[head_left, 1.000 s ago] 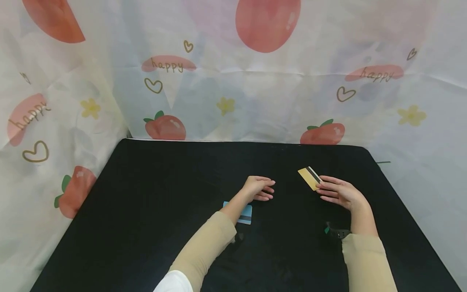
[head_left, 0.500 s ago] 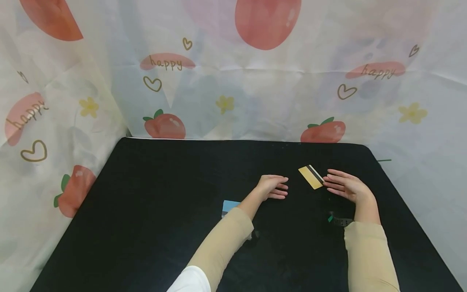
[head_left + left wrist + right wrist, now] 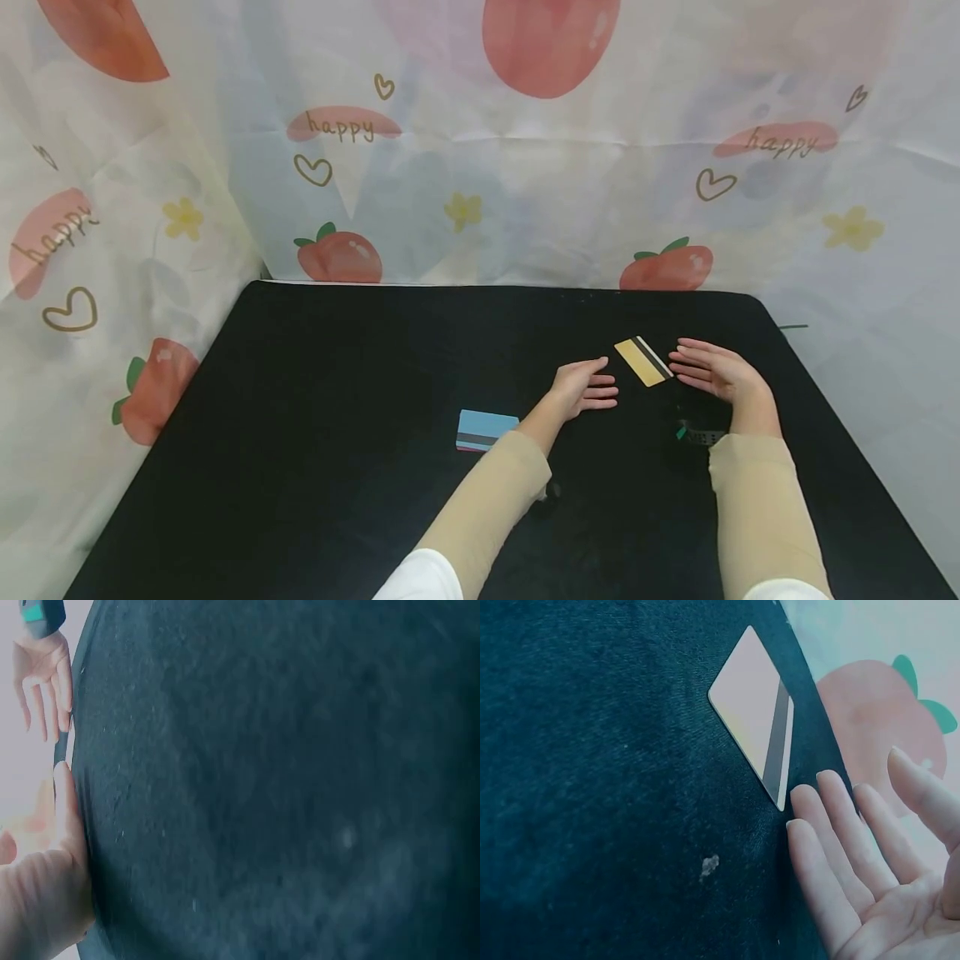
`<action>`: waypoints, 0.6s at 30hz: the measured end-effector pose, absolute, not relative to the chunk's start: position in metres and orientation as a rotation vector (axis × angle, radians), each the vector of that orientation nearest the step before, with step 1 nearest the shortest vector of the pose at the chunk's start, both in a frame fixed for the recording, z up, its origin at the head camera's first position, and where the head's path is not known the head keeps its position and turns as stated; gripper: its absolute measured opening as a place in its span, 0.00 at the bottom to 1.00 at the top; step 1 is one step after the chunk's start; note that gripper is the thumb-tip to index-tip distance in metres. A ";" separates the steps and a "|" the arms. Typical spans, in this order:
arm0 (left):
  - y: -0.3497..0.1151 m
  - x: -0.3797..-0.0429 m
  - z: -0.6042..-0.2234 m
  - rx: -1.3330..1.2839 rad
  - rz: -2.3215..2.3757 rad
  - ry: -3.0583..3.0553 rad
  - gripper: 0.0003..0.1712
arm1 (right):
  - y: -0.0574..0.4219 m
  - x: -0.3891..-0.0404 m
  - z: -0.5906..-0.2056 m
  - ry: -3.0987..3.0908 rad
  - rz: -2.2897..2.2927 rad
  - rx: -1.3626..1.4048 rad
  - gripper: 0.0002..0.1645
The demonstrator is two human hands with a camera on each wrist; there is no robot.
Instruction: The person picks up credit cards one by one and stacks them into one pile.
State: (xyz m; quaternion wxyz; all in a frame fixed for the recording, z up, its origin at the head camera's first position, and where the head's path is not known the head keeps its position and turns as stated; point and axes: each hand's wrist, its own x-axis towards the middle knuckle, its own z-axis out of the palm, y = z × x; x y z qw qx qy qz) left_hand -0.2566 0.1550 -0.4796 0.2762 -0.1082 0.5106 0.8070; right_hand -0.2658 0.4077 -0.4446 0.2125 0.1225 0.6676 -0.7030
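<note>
A gold card (image 3: 642, 362) with a dark stripe lies on the black table between the two hands. My right hand (image 3: 712, 371) is just to its right, fingers extended and holding nothing; in the right wrist view its fingertips are close to the lower corner of the card (image 3: 754, 712). On the other side, my left hand (image 3: 586, 389) reaches toward the card with straight, spread fingers and an empty palm. A blue card (image 3: 483, 427) with a dark stripe lies behind the left forearm, which covers its right corner; a thin reddish edge shows beneath it.
The black table (image 3: 337, 375) meets a printed curtain (image 3: 547, 192) along its back and left. A dark wrist strap (image 3: 703, 437) sits at the right sleeve. A small pale speck (image 3: 709, 865) lies on the cloth near the gold card.
My left hand has moved right toward the gold card, its fingers spreading and uncovering more of the blue card. My right fingers have come away from the gold card's corner, slightly right and forward.
</note>
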 end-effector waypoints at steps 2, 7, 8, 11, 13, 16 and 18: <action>0.160 -0.256 -0.480 -0.311 2.183 1.346 0.27 | 0.408 -0.268 -0.445 1.861 -1.935 0.351 0.46; 0.169 -0.254 -0.480 -0.306 2.208 1.302 0.29 | 0.405 -0.272 -0.446 1.891 -1.863 0.379 0.46; 0.171 -0.253 -0.480 -0.301 2.215 1.297 0.29 | 0.405 -0.272 -0.447 1.892 -1.850 0.377 0.46; 0.176 -0.253 -0.480 -0.293 2.231 1.274 0.29 | 0.403 -0.272 -0.448 1.876 -1.822 0.360 0.45; 0.178 -0.253 -0.479 -0.289 2.239 1.261 0.29 | 0.403 -0.271 -0.449 1.854 -1.814 0.347 0.44; 0.181 -0.254 -0.479 -0.299 2.247 1.241 0.28 | 0.403 -0.271 -0.451 1.803 -1.815 0.319 0.42; 0.182 -0.254 -0.479 -0.309 2.248 1.242 0.27 | 0.402 -0.271 -0.452 1.764 -1.829 0.327 0.41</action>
